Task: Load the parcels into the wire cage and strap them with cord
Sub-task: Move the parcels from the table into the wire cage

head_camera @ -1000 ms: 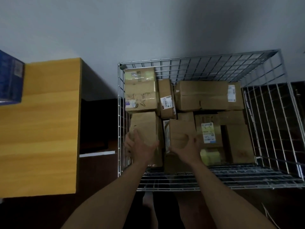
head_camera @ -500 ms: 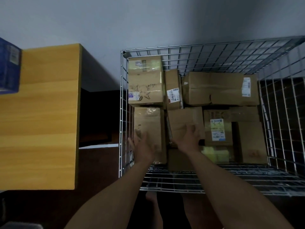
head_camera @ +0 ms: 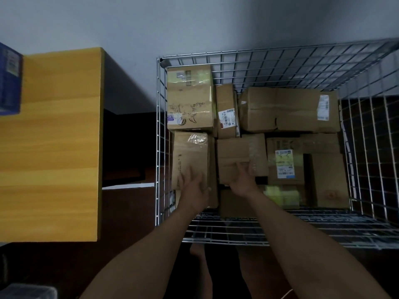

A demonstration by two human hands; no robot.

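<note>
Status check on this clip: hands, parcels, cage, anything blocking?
Left hand flat on left parcel, open. Right hand gripping middle parcel, inside wire cage. No cord seen. Nothing blocking.

Wooden tabletop (head_camera: 49, 147), yellow-orange grain, fills the left of the view. Blue box (head_camera: 9, 78) sits on its far left edge, partly out of frame. Grey wall (head_camera: 194, 24) behind tabletop. Dark floor (head_camera: 129, 212) below tabletop's right edge.
</note>
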